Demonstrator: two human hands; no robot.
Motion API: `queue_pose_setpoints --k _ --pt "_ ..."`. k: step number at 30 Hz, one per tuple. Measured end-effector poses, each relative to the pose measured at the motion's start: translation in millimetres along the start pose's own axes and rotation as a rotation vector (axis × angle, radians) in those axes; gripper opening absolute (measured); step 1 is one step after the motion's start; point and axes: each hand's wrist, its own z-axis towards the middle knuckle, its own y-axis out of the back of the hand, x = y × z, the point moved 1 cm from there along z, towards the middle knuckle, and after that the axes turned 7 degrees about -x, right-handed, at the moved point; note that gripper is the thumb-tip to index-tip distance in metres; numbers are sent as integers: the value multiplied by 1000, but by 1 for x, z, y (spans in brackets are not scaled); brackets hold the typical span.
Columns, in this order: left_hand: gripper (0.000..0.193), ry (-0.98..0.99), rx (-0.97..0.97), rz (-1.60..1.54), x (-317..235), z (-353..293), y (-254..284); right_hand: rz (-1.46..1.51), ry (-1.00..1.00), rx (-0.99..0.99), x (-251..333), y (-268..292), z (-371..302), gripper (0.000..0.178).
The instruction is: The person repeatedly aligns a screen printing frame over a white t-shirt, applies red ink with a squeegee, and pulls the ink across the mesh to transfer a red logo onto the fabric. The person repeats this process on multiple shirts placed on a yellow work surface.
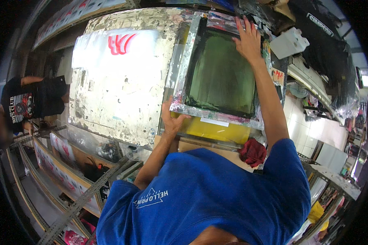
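Note:
A screen printing frame with dark green mesh and ink-stained, taped edges lies in front of me. My left hand grips its near left corner, the thumb along the front edge and the fingers up the left side. Over the far right part of the frame reaches my right hand, with fingers spread, resting at the ink-smeared end. A yellow sheet or board shows beneath the near edge, with a white strip on it.
Left of the frame is a worn white table with a red-printed clear sheet. A crumpled dark red cloth lies near my right arm. A white jug stands far right. Another person is at the left by metal racks.

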Motion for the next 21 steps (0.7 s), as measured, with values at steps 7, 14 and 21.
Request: queue_pose_setpoints --k 7,14,21 --pt "98 -61 45 62 -16 9 8 138 9 284 -46 -76 55 66" --pt "100 -33 65 67 -17 9 5 187 -20 224 -38 -60 43 48" --pt "101 -57 47 73 -20 11 3 175 89 49 -2 -42 5 44"
